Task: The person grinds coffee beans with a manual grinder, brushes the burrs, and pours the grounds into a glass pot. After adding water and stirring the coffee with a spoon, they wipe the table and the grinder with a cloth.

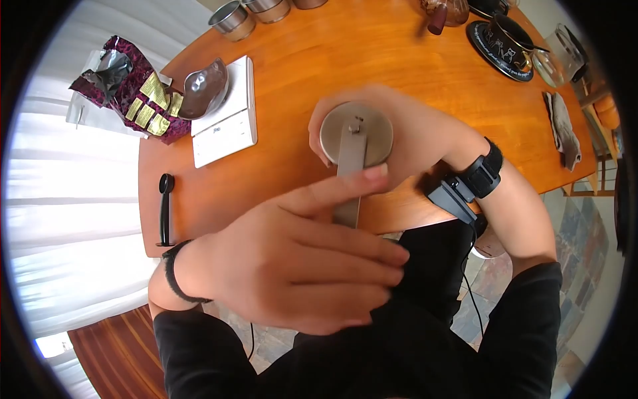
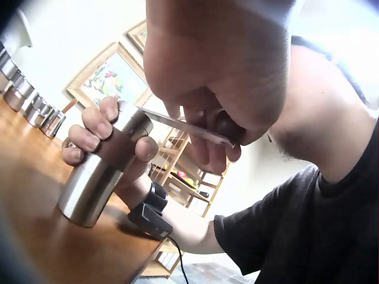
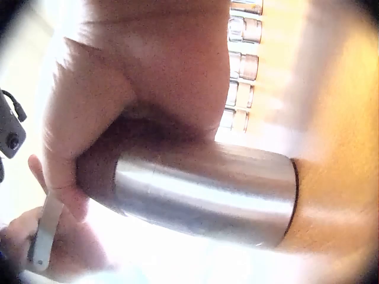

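Observation:
A hand coffee grinder (image 2: 89, 186), a steel cylinder with a brown band, stands tilted over the table. My right hand (image 1: 419, 126) wraps round its upper body, fingers on one side and thumb on the other. From the round lid, the flat metal crank (image 1: 349, 214) reaches out toward my body. My left hand (image 1: 279, 266) is at the crank's outer end, its fingers curled round the dark knob (image 2: 228, 125) in the left wrist view. In the head view the back of that hand hides the knob.
On the left, a white scale (image 1: 226, 133) bears a glossy brown dish (image 1: 206, 90), with an opened patterned bag (image 1: 136, 80) beside it. A black scoop (image 1: 165, 206) lies near the left edge. Metal-topped jars (image 1: 232, 23), a black cup (image 1: 510, 33) on a saucer and a cloth (image 1: 563, 130) stand farther off.

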The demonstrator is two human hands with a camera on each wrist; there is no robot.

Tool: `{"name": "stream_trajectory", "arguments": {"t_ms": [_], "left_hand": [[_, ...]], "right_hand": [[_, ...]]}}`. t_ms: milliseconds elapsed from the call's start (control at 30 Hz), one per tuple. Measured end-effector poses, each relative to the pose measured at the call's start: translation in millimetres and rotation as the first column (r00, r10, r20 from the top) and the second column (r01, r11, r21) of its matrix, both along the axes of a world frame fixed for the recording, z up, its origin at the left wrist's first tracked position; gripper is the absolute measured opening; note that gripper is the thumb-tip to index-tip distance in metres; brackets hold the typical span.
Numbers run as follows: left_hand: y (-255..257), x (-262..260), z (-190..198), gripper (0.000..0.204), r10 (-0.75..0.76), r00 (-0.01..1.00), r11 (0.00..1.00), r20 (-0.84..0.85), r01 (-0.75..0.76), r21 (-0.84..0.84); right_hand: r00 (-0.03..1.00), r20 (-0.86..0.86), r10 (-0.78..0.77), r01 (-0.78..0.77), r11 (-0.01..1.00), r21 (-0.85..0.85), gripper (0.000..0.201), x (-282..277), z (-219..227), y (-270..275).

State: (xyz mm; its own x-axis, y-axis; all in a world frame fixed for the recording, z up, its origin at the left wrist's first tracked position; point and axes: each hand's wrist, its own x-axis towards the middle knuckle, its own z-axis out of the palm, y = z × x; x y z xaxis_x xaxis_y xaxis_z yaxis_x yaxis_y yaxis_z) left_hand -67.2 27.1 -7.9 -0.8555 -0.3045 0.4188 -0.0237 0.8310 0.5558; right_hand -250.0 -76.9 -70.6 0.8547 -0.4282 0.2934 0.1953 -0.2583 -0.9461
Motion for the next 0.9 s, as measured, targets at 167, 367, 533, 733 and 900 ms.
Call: {"name": "stream_trajectory", "arguments": {"t_ms": [167,367,533,733,900], "left_hand": [[-19.2,13.9,-2.1,0.031,0.132,0.99,0.99,-0.056,-0.134,-0.051],[-55.2,60.0,-17.6,0.031,0.452,0.877,0.881,-0.161,-0.467,-0.071],[-88.1,45.3,-41.6,0.023,0.521,0.738,0.841,-0.428,-0.359,0.405],[-116.1,16.8,-48.7,0.017,0.731,0.526,0.649,-0.435,-0.341,0.68],[-127.9,-21.4,-32.6,0.017,0.813,0.509,0.467,-0.282,-0.281,0.838]], "right_hand": [[0.999,0.0,-0.05,0.05,0.996,-0.076,0.047,-0.9,-0.8,-2.5],[0.996,-0.02,-0.082,0.081,0.994,-0.07,0.05,-1.1,0.9,-2.4],[0.985,-0.155,-0.07,0.064,0.997,-0.047,0.047,-2.6,1.2,-3.9],[0.994,-0.079,-0.073,0.076,0.996,0.036,0.045,-1.3,-2.0,-0.2],[0.999,0.026,0.026,-0.025,0.999,-0.03,0.048,1.5,-2.3,1.7]]}}
